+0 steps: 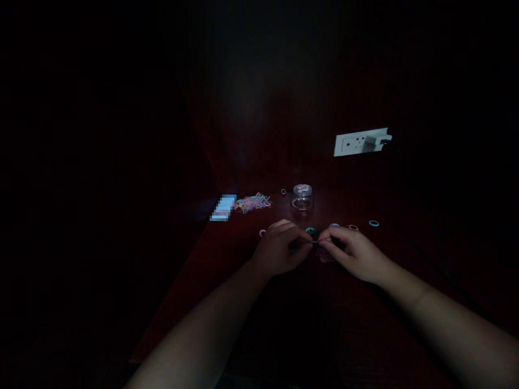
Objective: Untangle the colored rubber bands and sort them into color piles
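Observation:
My left hand (280,246) and my right hand (352,249) meet over the dark red table, thumb and forefinger pinched on each side. Between the fingertips runs a thin purplish elastic hair band (315,242), mostly covered by my fingers. Just beyond them lies a green hair band (310,230). A pink band (263,233) shows beside my left knuckles. Past my right hand are a bluish band (334,225), an orange band (354,228) and a light blue band (373,223). Something pale pink (324,256) lies under my right fingers, too dim to make out.
A heap of thin coloured hair bands (254,202) lies at the back left, next to a lit phone (223,208). A clear lidded jar (302,199) stands behind my hands, near a small dark ring (283,192). A wall socket (360,142) holds a white plug. The room is very dark.

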Motion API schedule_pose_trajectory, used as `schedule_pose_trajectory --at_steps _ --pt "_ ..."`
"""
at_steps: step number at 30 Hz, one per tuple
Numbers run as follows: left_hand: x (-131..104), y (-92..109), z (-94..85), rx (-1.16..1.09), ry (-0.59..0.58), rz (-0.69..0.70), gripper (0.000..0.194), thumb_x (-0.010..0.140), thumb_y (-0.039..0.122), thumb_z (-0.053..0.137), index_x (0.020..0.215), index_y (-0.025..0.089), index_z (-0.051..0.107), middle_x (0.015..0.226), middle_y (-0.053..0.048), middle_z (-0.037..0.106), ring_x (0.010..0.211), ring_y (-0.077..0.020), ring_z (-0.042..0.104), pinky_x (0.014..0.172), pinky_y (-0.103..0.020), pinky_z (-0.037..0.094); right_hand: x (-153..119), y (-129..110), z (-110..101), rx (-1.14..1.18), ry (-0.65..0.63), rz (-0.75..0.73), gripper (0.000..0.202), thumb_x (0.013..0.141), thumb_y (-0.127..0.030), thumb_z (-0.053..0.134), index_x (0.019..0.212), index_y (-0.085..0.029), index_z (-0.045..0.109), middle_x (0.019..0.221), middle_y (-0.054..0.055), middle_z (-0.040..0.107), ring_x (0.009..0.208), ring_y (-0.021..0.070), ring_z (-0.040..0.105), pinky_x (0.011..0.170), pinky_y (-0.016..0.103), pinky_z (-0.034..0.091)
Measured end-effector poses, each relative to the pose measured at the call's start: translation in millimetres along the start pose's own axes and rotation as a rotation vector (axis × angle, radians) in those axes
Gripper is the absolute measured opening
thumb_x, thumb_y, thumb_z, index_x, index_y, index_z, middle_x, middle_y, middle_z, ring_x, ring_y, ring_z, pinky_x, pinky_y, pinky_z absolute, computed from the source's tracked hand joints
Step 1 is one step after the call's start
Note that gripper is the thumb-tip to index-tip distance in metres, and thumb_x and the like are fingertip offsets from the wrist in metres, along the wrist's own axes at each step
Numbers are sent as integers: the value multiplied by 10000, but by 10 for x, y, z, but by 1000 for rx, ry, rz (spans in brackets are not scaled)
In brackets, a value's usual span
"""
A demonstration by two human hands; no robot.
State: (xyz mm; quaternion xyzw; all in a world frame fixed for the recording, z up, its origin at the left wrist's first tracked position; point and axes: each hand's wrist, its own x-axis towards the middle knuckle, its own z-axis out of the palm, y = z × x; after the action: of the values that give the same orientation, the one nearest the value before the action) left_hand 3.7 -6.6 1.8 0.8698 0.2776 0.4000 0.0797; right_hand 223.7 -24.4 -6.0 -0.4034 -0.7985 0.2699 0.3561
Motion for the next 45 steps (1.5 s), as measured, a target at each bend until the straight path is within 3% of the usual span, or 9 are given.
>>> schedule_pose_trajectory --at_steps 32,45 --pt "10 11 1 -40 -34 -29 126 914 292 590 866 203 667 845 -23 708 808 -167 621 786 -327 492 15 -54 -17 -28 -21 -7 264 990 -367 464 842 -209 614 742 19 660 669 169 620 647 293 485" --pt "-3 -6 23 -104 -82 0 75 891 263 606 870 205 649 848 -11 712 819 -163 619 785 -321 493 27 -55 -39 -85 34 -113 221 969 -266 504 826 -190 655 724 21 661 660 161 605 646 295 454"
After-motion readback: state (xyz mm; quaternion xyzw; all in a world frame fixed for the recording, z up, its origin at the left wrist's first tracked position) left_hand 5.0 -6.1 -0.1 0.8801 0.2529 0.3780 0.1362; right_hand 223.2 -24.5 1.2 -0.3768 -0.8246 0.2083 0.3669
